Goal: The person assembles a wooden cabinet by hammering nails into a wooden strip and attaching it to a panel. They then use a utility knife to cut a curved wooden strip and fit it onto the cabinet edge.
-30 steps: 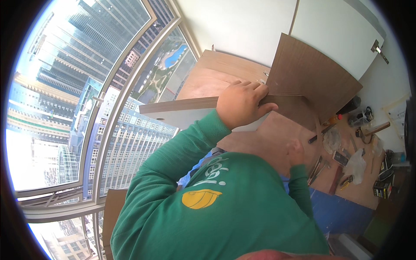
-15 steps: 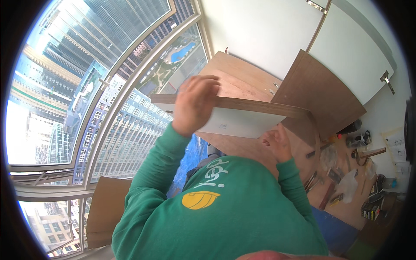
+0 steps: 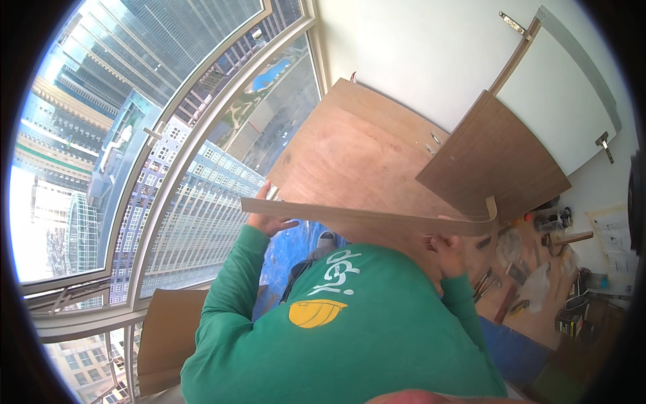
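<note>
two hands carry long wood-grain panel (image 3: 367, 219), now tipped edge-on, no longer broad face up. left hand (image 3: 269, 217) fingers clamped at one end, right hand (image 3: 449, 250) fingers gripping underneath. plywood sheet (image 3: 356, 161) behind.

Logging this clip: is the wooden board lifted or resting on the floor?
Lifted: the wooden board is edge-on, left hand and right hand beneath it.

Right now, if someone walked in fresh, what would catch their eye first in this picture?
Probably the long thin wooden strip held level across the middle, the left hand at one end and the right hand near the other, above a green shirt. Next, the big curved window on the left, looking out over tall towers. Wood panels lean on the white wall behind.
</note>
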Available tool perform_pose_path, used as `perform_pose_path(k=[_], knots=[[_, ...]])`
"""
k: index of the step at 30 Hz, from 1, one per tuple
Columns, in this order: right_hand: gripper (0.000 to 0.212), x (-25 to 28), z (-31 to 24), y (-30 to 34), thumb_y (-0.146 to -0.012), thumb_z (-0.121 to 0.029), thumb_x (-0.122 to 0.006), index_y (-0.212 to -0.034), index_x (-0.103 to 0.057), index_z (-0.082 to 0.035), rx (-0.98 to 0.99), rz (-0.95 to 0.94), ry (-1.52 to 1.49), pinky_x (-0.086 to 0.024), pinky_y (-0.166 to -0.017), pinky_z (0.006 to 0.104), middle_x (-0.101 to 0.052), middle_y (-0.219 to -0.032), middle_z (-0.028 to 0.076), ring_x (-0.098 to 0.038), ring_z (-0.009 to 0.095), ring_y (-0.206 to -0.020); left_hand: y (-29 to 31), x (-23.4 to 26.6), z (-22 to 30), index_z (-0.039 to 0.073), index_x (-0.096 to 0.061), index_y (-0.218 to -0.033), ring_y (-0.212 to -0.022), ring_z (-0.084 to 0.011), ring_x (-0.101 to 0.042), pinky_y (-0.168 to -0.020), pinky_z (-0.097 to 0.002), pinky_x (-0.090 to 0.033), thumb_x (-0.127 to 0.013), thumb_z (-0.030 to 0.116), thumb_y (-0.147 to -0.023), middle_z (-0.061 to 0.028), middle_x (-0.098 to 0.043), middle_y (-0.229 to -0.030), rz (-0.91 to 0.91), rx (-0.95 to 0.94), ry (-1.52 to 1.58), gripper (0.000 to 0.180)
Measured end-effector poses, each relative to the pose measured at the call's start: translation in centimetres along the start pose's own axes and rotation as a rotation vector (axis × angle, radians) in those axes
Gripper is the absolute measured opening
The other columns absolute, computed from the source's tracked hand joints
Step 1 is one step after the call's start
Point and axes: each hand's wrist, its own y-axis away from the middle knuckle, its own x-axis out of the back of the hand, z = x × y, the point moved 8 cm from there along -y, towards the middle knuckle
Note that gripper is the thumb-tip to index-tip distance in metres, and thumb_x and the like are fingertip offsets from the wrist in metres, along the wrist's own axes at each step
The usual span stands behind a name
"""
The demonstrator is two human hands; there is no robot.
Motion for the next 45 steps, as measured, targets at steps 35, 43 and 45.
perform_pose_path(k=[35, 43, 45], knots=[[0.043, -7.5, -15.5, -7.6, -0.104, -0.041, -0.060, -0.119, -0.069, -0.001, -0.826, -0.497, 1.318, -0.058, -0.078, 0.0341, -0.069, -0.102, 0.009, -0.066, 0.018, -0.089, 0.9, -1.4, -4.9, -0.008, -0.057, -0.124, -0.097, -0.0318, -0.071, -0.086, -0.0468, -0.061, -0.059, 0.015, -0.094, -0.0207, -0.069, -0.111, 0.011, 0.272, 0.286, 0.037], [0.051, -5.0, -7.4, -5.4, -0.105, -0.040, -0.061, -0.131, -0.064, 0.004, -1.149, -0.281, 0.950, -0.055, -0.093, 0.0429, -0.069, -0.124, 0.019, -0.069, 0.025, -0.106, -0.2, -1.5, -6.9, -0.009, -0.050, -0.132, -0.102, -0.0360, -0.070, -0.094, -0.0499, -0.060, -0.056, 0.018, -0.099, -0.0252, -0.065, -0.117, -0.062, 0.278, 0.434, 0.044], [0.051, -5.1, -6.8, -4.6, -0.105, -0.039, -0.062, -0.130, -0.064, 0.006, -1.127, -0.276, 0.933, -0.054, -0.094, 0.0420, -0.070, -0.125, 0.020, -0.069, 0.025, -0.107, -0.7, -1.2, -6.6, -0.009, -0.049, -0.133, -0.102, -0.0361, -0.070, -0.093, -0.0507, -0.060, -0.057, 0.017, -0.098, -0.0248, -0.065, -0.117, -0.025, 0.315, 0.405, 0.044]])
